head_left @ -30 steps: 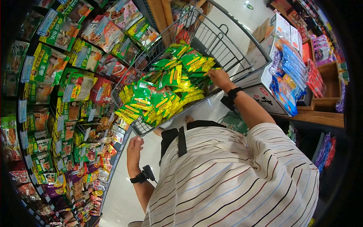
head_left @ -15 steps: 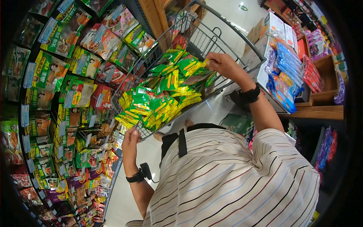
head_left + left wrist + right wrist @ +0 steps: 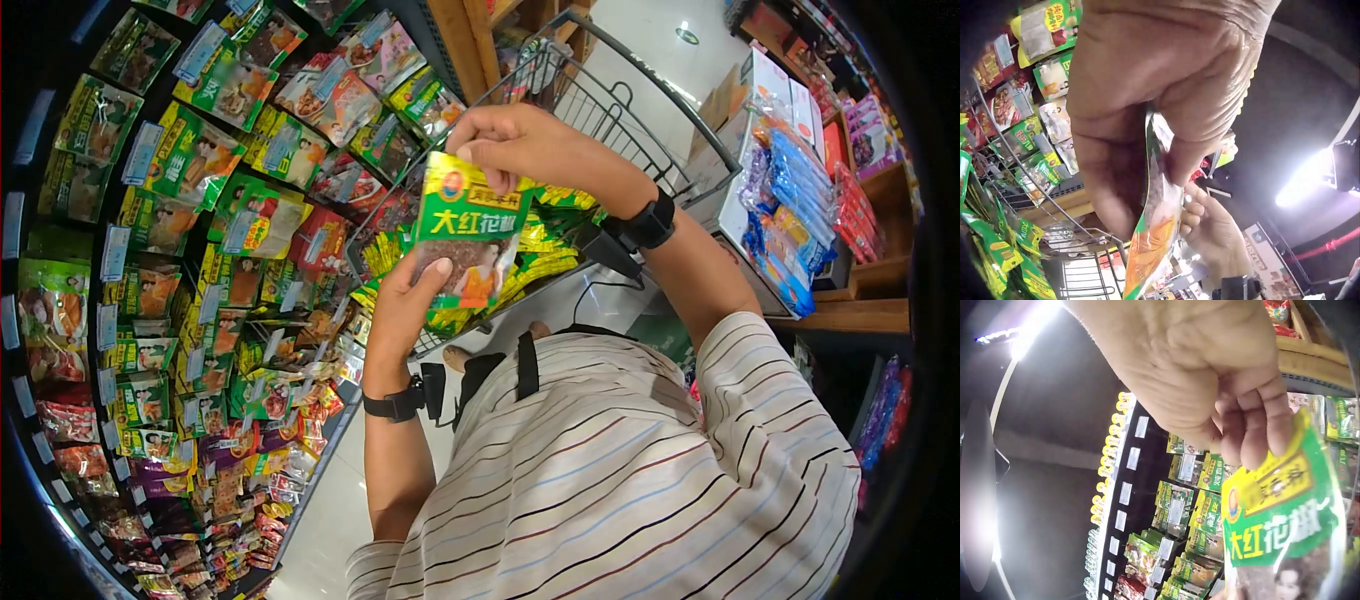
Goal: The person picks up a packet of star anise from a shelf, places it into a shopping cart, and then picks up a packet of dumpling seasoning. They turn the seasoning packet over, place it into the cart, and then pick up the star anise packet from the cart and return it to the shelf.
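Item 1: grn pkt [image 3: 462, 240], qty 1. Bearing yel top band, round logo, lge print 大红花椒, dk contents at lower part. Standing nearly upright, tilting slightly; being held up btwn both hands, covering part of cart load in head view.

Item 2: L hand [image 3: 403, 308]. Closing on pkt's lower L side, thumb lying on front, fingers behind; L wrist view showing pkt edge-on in that grip.

Item 3: R hand [image 3: 535, 145]. Pinching yel top edge, fingers lying curled, barely any gap.

Item 4: wire cart [image 3: 645, 68], grey. Carrying loose pile of similar yel/grn pkts [image 3: 545, 258], qty unclear.

Item 5: display rack, L side. Holding many hanging bagged foods [image 3: 205, 150], w/ price tags [image 3: 143, 152] showing.

Item 6: white cartons [image 3: 718, 228], R side. Supporting blue-wrapped goods [image 3: 800, 180], w/ red packs lying just beside.

Item 7: striped shirt [image 3: 600, 450], person wearing; blk wrist straps [image 3: 392, 403] showing, 1 per arm.
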Motion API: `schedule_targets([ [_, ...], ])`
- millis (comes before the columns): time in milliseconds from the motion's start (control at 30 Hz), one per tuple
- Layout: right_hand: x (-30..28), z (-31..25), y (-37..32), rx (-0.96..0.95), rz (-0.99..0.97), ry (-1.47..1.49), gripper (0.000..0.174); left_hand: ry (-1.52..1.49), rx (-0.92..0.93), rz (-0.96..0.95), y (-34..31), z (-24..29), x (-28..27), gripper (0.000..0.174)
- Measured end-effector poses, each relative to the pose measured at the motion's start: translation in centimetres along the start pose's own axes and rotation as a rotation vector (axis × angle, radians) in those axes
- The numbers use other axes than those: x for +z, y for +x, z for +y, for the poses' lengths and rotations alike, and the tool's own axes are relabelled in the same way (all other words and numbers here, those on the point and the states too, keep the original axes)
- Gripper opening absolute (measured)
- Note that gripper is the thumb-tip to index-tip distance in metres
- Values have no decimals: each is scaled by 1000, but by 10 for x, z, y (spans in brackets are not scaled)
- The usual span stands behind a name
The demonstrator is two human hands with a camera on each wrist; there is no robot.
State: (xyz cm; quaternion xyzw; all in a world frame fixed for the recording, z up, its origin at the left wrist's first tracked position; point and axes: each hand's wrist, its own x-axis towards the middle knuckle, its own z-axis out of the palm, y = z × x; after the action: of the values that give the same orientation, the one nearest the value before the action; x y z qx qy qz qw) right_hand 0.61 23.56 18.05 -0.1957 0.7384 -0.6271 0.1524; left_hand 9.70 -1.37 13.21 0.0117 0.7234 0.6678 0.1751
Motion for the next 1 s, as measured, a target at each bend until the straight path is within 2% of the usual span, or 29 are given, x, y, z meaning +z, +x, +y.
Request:
schedule_targets([
  [100,2,1,8,-74,155,46,25,-208,17,108,-8,-7,-12,32],
  [200,7,9,15,-15,227,118,28,-366,60,171,-14,-11,-28,32],
  [367,30,10,20,91,-38,228,36,-443,134,250,-23,-5,-39,33],
  [500,51,13,20,70,-238,293,30,-500,135,297,-26,-2,-41,32],
  [700,64,19,27,43,-216,311,22,-508,181,321,-24,-2,-40,31],
  [833,65,31,29,-20,-215,340,21,-383,163,285,-21,-19,-52,35],
  [900,65,19,28,34,-148,365,21,-403,193,309,-19,-7,-43,38],
  [1000,57,18,28,25,-141,350,21,-443,150,277,-20,-3,-41,32],
])
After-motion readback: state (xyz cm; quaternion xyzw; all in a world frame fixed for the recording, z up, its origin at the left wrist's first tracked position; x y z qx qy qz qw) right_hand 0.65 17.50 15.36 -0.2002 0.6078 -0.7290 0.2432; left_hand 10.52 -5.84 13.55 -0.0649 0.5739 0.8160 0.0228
